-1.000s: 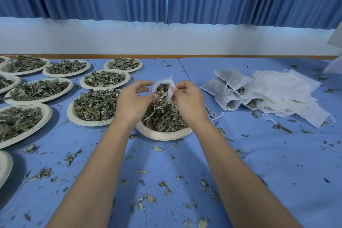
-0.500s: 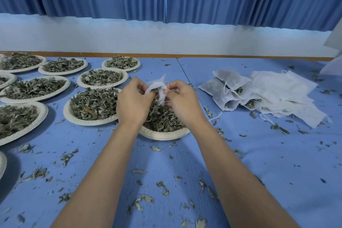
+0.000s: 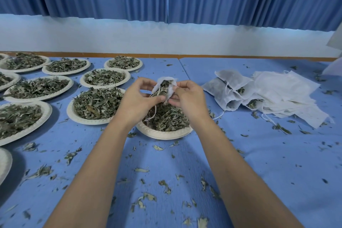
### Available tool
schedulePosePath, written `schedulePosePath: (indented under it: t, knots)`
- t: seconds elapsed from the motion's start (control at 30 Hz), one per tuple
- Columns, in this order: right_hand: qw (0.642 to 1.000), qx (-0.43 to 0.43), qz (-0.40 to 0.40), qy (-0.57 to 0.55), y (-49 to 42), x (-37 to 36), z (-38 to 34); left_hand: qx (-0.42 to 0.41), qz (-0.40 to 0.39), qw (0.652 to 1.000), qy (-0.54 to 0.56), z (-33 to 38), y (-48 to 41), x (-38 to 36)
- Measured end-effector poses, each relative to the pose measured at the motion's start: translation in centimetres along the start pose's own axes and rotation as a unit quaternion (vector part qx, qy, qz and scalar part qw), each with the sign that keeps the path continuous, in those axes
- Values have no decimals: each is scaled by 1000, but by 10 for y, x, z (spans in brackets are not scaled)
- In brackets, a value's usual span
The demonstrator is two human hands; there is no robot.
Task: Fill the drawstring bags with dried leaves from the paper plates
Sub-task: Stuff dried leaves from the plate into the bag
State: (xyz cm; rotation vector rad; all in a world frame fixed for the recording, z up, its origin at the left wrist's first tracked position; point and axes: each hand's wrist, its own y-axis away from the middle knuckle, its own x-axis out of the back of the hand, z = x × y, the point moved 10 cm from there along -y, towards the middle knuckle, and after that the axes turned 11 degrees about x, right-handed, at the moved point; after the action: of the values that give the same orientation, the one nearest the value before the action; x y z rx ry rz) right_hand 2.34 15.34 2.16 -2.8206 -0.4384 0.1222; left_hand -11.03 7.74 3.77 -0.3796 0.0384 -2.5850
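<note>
1. Compared with half a second ago, the two hands are drawing slightly apart. The drawstring bag (image 3: 171, 88), scrunched between them then, is spreading open again with leaves showing in its mouth.
2. The bag is being held just above the far side of the near paper plate (image 3: 162, 135), which is still heaped with dried leaves (image 3: 166, 119).
3. The left hand (image 3: 136, 99) is gripping the bag's left edge, with the thumb pressing from below and the fingers curling over the top.
4. The right hand (image 3: 191, 98) is pinching the bag's right edge between thumb and curled fingers.
5. The drawstring (image 3: 154, 111) is dangling from the bag down onto the plate's leaves.
6. To me, the reopened mouth suggests they are settling or checking the load. The bag looks well stuffed, so pulling the cord tight is probably coming next.
7. To the right of the plate, filled bags (image 3: 229, 87) are lying beside a stack of empty bags (image 3: 288, 96).
8. To its left, other plates (image 3: 74, 114) are waiting, still full, so plenty of work remains.
9. Crumbs of leaf are littering the blue table (image 3: 268, 163) in front of the plate.
</note>
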Motion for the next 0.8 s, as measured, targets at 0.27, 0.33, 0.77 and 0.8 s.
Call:
schedulePosePath:
  t: [0.27, 0.33, 0.77, 0.8]
  knots:
    - [970, 117, -81, 195, 7, -21, -25, 0, 103, 994, -47, 1, -1, 14]
    - [954, 154, -92, 240, 11, -26, -32, 3, 137, 987, -80, 2, 1, 16]
    - [959, 90, -72, 259, 10, -13, -21, 39, 110, 992, -52, -2, -1, 17]
    - [965, 81, -70, 238, 10, -12, -19, 51, 79, 995, -16, -4, -2, 14]
